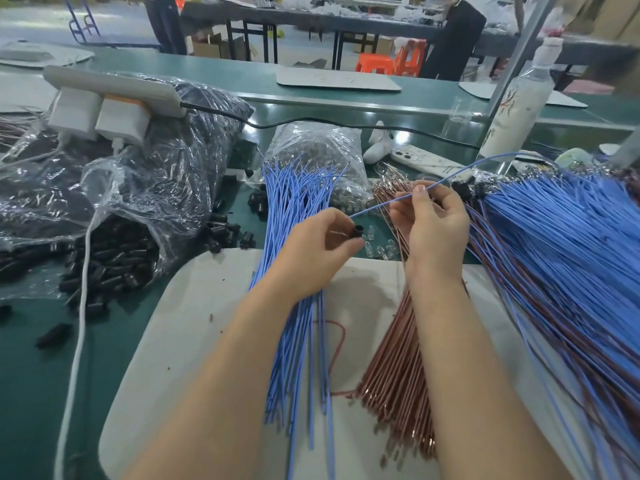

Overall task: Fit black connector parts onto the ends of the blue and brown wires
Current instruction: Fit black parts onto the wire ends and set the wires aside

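Spread on the pale mat point(194, 323), blue wires point(298, 358) and brown wires point(391, 375) are kept within reach; a black connector part point(356, 233) is pinched in the left hand point(311, 251), opening turned towards the single blue wire point(381, 205) pinched in the right hand point(433, 223)

No legible text or labels

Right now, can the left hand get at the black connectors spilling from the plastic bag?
Probably yes: nothing stands between the left hand and the spilled black connectors, though its fingers hold a black connector.
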{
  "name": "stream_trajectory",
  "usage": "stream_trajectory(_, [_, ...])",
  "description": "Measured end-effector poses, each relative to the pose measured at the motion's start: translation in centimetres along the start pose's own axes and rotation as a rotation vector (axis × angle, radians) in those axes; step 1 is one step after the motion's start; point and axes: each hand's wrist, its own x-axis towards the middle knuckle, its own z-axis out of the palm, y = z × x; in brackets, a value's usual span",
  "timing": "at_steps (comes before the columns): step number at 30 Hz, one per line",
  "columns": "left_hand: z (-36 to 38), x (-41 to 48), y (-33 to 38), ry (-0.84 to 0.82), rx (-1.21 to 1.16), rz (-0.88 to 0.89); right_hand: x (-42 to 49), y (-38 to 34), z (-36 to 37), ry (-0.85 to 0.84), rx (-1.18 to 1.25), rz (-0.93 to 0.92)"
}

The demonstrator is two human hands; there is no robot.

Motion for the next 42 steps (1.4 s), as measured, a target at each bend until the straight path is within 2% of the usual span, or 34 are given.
stream_trajectory(4, [0.4, -0.1, -0.1, 0.041, 0.149, 0.063, 0.0, 0.1, 0.0, -0.002, -0.002, -0.003])
stream_trajectory(7, [0.1, -0.1, -0.3, 0.074, 0.211, 0.039, 0.1, 0.1, -0.1, 0.013, -0.027, -0.032])
stream_trajectory(14, [-0.6, -0.2, 0.5, -0.011, -0.143, -0.052, 0.2, 0.2, -0.2, 0.009, -0.02, -0.02])
stream_trajectory(24, [-0.8, -0.1, 0.6, 0.006, -0.562, -0.105, 0.2, -0.2, -0.2, -0.057, 0.071, 0.046])
stream_trajectory(30, [-0.8, -0.2, 0.6, -0.019, -0.618, -0.119, 0.1, -0.3, -0.2, -0.081, 0.156, 0.086])
stream_trajectory(37, [-0.7, -0.2, 0.7, -0.056, -0.694, -0.049, 0.2, -0.5, -0.1, -0.018, 0.465, 0.364])
stream_trajectory(40, [-0.7, -0.3, 0.6, -0.065, -0.661, -0.03, 0.2, -0.4, -0.1, -0.017, 0.461, 0.347])
stream_trajectory(42, [-0.6, -0.2, 0.3, -0.014, -0.504, -0.02, 0.3, -0.3, -0.2, -0.02, 0.373, 0.26])
